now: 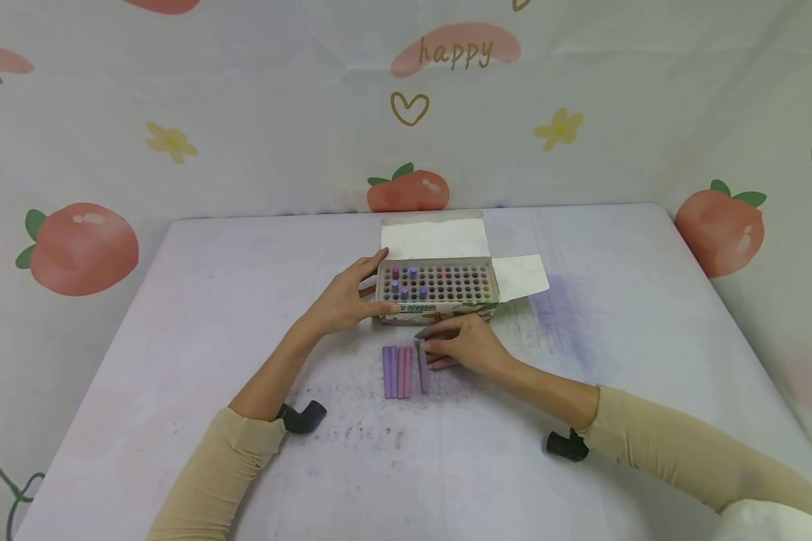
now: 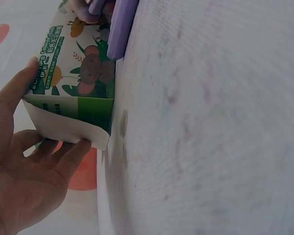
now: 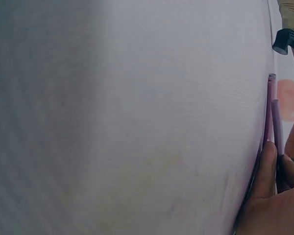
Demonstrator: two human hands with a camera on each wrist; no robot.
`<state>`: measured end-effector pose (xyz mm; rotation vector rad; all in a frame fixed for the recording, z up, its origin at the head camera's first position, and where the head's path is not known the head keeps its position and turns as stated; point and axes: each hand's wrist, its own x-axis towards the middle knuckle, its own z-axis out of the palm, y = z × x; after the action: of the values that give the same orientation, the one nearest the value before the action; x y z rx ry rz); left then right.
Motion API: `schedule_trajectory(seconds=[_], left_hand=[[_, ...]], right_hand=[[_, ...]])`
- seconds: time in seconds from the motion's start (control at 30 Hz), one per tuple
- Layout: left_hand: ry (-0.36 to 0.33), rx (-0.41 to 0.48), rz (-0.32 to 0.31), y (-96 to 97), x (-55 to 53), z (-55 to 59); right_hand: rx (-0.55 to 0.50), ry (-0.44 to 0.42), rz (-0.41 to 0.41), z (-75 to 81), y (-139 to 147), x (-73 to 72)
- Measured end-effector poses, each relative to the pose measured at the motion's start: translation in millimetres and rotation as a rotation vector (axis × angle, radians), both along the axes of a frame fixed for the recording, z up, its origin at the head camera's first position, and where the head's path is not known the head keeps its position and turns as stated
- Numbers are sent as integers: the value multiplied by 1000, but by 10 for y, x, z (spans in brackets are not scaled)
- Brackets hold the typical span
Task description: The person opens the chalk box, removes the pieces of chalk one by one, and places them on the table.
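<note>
Nearest on the table, a black device (image 1: 303, 418) sits at the left wrist and another (image 1: 567, 445) at the right. Beyond them lies a row of purple and pink sticks (image 1: 397, 373), probably chalk, with powdery smudges around it. Just to its right, the right hand (image 1: 472, 346) pinches a purple stick (image 1: 424, 373) between thumb and fingers, near its far end. Such sticks should be light, stiff and rather brittle, with a dusty, slightly slippery surface; a gentle hold near the middle would strain them least. Farther on is the printed box (image 1: 440, 315), several purple stick ends standing proud in the left part of its holes. The left hand (image 1: 341, 302) grips its left end, thumb on the near wall. It looks like thin card, so corners take pressure better than panels. A white side flap (image 1: 522, 277) spreads right; the lid (image 1: 436, 239) rises at the far edge.
</note>
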<state>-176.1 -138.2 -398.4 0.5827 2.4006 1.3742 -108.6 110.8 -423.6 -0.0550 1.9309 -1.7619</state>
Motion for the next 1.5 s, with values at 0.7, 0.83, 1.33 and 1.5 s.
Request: schedule_trajectory(seconds=[0.7, 0.83, 1.33, 1.5], left_hand=[[6, -8, -1, 9, -7, -25], [9, -14, 5, 0, -2, -26], [21, -13, -1, 0, -6, -36], [18, -12, 0, 6, -6, -29]], right_hand=[[13, -31, 32, 33, -23, 25], [10, -16, 35, 38, -15, 22], [116, 256, 92, 235, 70, -45], [127, 269, 91, 309, 99, -90]])
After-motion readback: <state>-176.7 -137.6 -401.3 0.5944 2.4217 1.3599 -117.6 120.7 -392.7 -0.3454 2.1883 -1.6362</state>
